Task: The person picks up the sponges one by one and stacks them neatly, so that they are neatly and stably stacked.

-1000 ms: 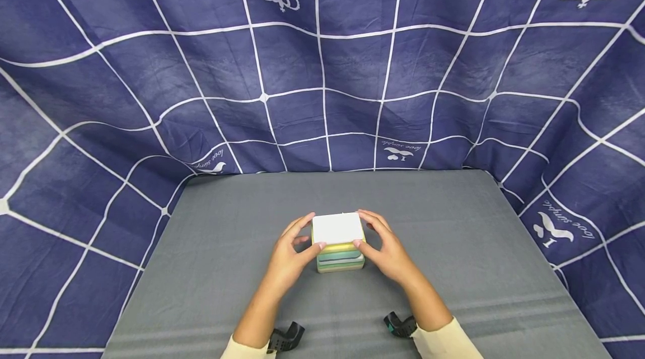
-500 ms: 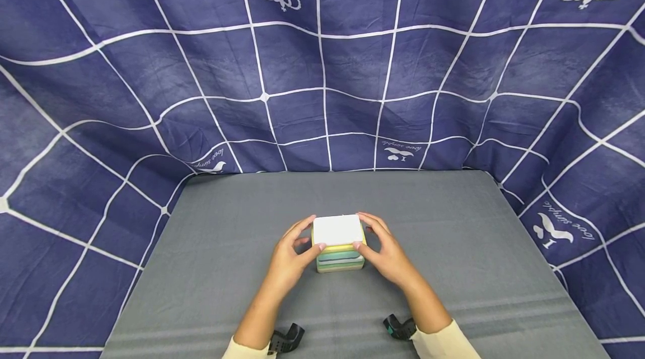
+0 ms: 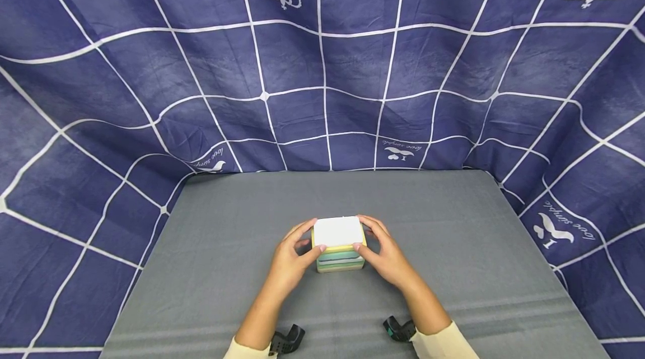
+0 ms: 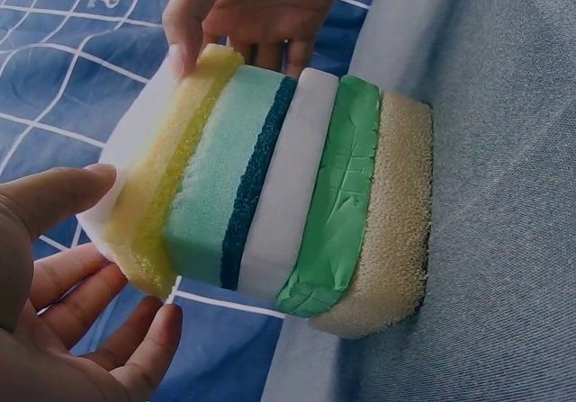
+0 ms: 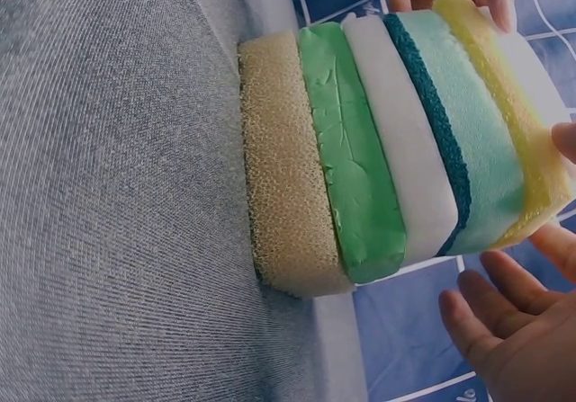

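A stack of soft blocks stands on the grey table. In the left wrist view it runs from a beige sponge (image 4: 391, 204) at the bottom through a creased green block (image 4: 342, 204) and a white block (image 4: 286, 195). Above these come a teal sponge (image 4: 220, 159) with a dark scouring layer, a yellow sponge (image 4: 166, 177) and a white sponge block (image 3: 337, 231) on top. My left hand (image 3: 286, 262) and right hand (image 3: 389, 255) pinch this top block at its two sides, thumbs at the near edge, index fingers at the far edge. The other fingers hang loose beside the stack.
The grey cloth-covered table (image 3: 242, 202) stretches around the stack. A navy curtain (image 3: 353, 62) with white grid lines stands behind and at both sides. Black wrist devices (image 3: 287, 339) sit on both forearms, near the pale sleeves (image 3: 445, 342).
In the head view the top white block and the fingertips at its far edge have shifted slightly downward. The stack's base has stayed in place, and both hands keep their hold.
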Tool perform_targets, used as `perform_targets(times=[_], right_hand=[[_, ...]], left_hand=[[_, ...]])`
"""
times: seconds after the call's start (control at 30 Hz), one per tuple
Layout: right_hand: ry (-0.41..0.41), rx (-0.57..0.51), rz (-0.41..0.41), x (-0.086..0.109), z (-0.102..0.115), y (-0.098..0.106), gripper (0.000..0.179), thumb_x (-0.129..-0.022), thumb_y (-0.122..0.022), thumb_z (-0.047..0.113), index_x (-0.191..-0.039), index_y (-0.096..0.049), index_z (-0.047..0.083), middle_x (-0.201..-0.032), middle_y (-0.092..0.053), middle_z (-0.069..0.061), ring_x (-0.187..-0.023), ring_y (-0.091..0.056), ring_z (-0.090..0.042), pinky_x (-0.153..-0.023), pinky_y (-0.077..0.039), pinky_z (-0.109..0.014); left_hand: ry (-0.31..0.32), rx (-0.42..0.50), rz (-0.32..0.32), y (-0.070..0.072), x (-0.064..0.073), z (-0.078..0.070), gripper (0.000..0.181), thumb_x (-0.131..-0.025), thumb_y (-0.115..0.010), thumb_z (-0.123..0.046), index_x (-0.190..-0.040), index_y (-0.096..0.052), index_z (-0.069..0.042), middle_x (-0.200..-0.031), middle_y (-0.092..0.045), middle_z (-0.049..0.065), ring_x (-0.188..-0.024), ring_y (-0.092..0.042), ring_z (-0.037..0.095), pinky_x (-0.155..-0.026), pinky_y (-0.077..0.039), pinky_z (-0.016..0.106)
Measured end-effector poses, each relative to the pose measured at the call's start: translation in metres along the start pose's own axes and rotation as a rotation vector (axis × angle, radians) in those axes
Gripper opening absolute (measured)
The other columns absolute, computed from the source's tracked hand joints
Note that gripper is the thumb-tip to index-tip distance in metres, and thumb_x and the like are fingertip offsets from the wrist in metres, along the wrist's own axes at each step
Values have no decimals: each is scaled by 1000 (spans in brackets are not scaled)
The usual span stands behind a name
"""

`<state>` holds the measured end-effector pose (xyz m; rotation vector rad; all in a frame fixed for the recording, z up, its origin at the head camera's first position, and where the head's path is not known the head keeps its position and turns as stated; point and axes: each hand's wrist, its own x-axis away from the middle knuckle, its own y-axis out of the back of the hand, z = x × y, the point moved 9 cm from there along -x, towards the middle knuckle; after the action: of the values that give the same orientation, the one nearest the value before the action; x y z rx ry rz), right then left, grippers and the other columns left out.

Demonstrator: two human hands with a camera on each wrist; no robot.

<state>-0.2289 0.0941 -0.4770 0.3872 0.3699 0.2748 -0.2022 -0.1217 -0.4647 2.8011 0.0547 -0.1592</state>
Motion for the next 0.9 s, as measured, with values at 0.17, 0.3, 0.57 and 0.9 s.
perform_targets(times=[0.17, 0.3, 0.57, 0.9], right_hand=[[7, -7, 5, 0, 1, 0, 59, -94, -72, 16, -148, -48, 17, -150, -48, -6, -141, -43, -16, -112, -42, -57], [19, -4, -3, 1, 1, 1, 63, -93, -74, 14, -150, -46, 17, -150, -47, -8, -140, -45, -25, -111, -44, -56], [42, -36, -59, 1, 18, 11, 71, -87, -76, 3, -151, -44, 7, -152, -43, -15, -139, -45, -34, -110, -45, -54], [146, -181, -198, -5, 30, 41, 43, -94, -62, -8, -136, -55, -5, -136, -52, -23, -123, -57, -18, -102, -49, -19]], left_hand=[[-11, 29, -10, 0, 0, 0, 61, -83, -83, -15, -140, -62, -16, -146, -57, 5, -129, -59, 29, -103, -54, 44], [-23, 43, -13, 0, 1, 0, 62, -82, -85, -15, -139, -62, -17, -147, -57, 3, -133, -56, 27, -104, -54, 42], [-78, 62, -19, 7, 3, -7, 63, -84, -84, -22, -142, -59, -30, -151, -53, -1, -141, -49, 17, -106, -53, 42], [-125, 138, -173, 36, 7, -21, 30, -97, -69, -17, -128, -69, -17, -131, -65, 0, -119, -62, 18, -97, -54, 23]])
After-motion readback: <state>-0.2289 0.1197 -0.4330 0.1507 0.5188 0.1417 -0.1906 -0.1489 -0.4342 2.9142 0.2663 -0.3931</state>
